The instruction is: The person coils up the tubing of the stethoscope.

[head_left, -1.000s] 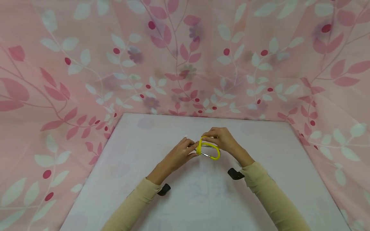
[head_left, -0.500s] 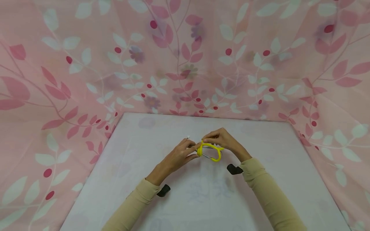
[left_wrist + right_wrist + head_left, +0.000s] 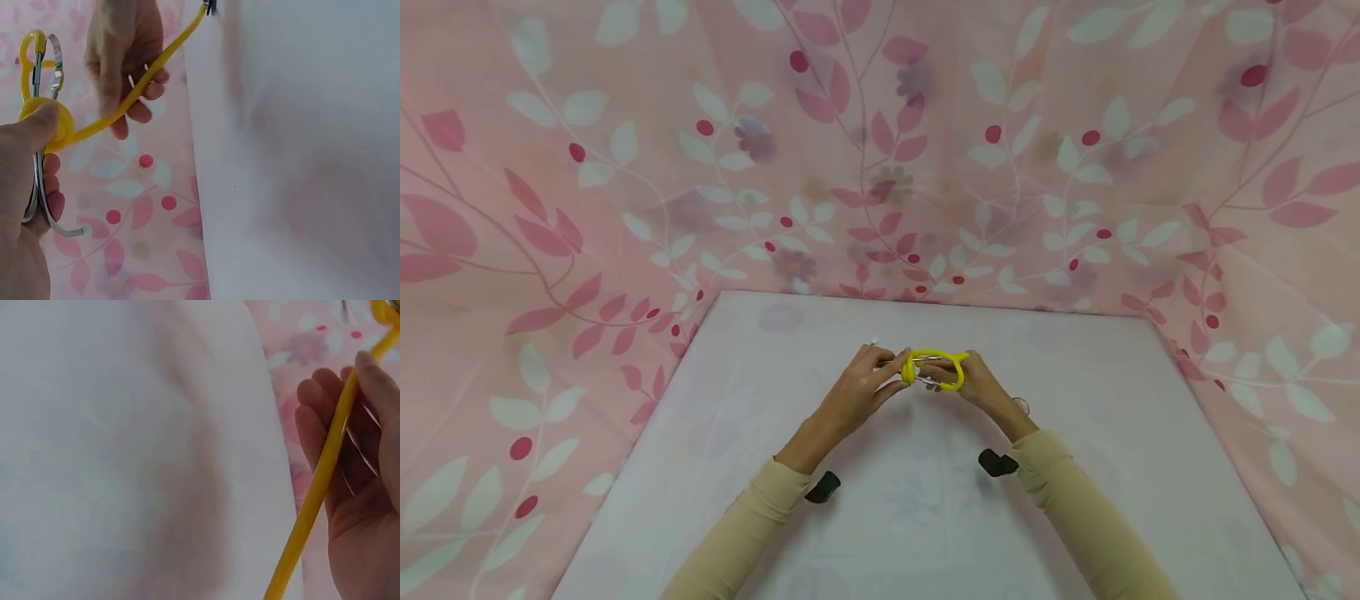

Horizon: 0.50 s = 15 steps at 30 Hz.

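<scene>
A stethoscope with yellow tubing [image 3: 958,371] is held above the table by both hands. My left hand [image 3: 853,396] grips its metal ear tubes [image 3: 39,169], with the thumb on yellow tubing wound around them. One pale ear tip [image 3: 85,231] sticks out below that hand in the left wrist view. The loose length of tubing [image 3: 322,472] runs across the palm of my right hand [image 3: 369,506], between its thumb and fingers. Beside the right wrist, a round chest piece [image 3: 1021,406] shows in the head view; its face is unclear.
A white-covered table [image 3: 925,517] lies under the hands. Pink floral cloth [image 3: 880,167] stands behind it and along both sides. A black wrist camera mount [image 3: 823,487] hangs by the left sleeve and another mount [image 3: 997,462] by the right.
My right hand has dropped from above the tubing loop to behind it, now along the loose tubing. The left hand and the stethoscope have shifted slightly up and left.
</scene>
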{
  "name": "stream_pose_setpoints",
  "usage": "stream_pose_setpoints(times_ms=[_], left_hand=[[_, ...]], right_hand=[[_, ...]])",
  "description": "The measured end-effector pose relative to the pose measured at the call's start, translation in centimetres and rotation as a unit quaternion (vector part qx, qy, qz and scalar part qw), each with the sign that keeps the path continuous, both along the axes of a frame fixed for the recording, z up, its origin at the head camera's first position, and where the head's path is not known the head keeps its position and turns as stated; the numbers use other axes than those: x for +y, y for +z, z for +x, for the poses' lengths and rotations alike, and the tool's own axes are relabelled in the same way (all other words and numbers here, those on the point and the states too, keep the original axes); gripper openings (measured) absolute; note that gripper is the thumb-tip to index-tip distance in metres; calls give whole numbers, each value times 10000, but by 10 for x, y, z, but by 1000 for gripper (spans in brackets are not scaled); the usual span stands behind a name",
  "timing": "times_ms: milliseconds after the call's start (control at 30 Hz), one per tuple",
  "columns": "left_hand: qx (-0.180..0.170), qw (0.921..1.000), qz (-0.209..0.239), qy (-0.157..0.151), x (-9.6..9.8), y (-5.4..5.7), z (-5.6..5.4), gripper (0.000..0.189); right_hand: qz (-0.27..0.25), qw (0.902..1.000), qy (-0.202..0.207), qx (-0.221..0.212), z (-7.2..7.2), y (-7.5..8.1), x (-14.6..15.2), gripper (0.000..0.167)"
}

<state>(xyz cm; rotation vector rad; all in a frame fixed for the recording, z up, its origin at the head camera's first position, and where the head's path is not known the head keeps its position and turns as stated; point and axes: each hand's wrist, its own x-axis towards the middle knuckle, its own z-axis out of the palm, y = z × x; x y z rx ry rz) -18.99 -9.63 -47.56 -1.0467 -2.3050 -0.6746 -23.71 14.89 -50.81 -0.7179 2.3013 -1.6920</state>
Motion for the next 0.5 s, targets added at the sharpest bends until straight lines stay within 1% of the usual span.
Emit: stream_pose_setpoints(times_ms=[100, 233, 367, 500], left_hand=[[-83, 9997, 62, 223, -1, 2, -5, 64], [-188, 9987, 89, 463, -2, -2, -14, 61], [-194, 9972, 89, 719, -4, -10, -21, 57], [-169, 9960, -2, 880, -5, -17, -26, 55]], right_hand=[[33, 9999, -127, -73, 11, -8, -4, 31], [249, 9993, -263, 101, 25, -16, -8, 35], [676, 9969, -251, 326, 38, -14, -12, 41], [964, 9939, -131, 523, 49, -8, -13, 39]])
